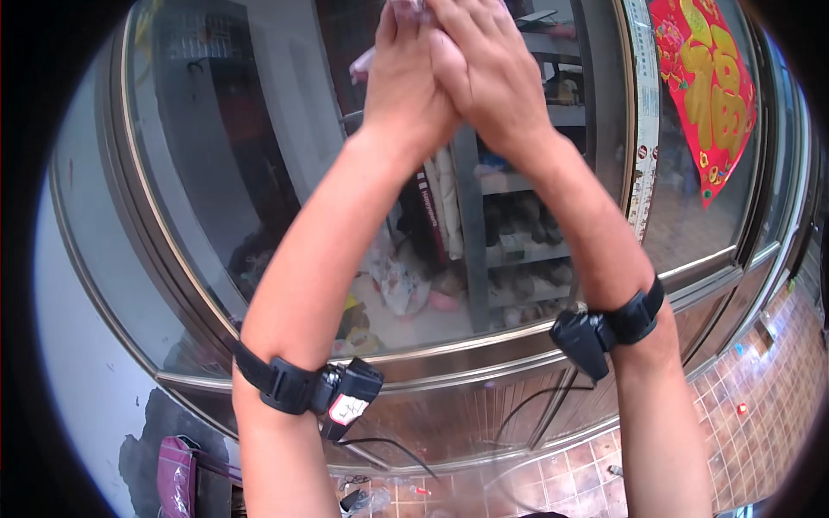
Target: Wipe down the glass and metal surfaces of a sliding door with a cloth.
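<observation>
My left hand (409,81) and my right hand (497,78) are raised side by side at the top of the view, in front of a glass door pane (214,194). They touch, and the right thumb lies against the back of the left hand. A pale pink cloth (363,66) pokes out beside the left hand and shows again by the fingers. Both hands hold it towards the glass. The top edge of the view cuts off the fingertips, and most of the cloth is hidden under the hands.
Strapped black devices (353,395) with cables sit on both forearms. Metal frame rails (466,353) border the pane. A red and gold paper decoration (712,97) hangs at right. Behind the glass stand shelves (518,259) with shoes. A purple bag (177,476) lies low left, by the tiled floor (576,476).
</observation>
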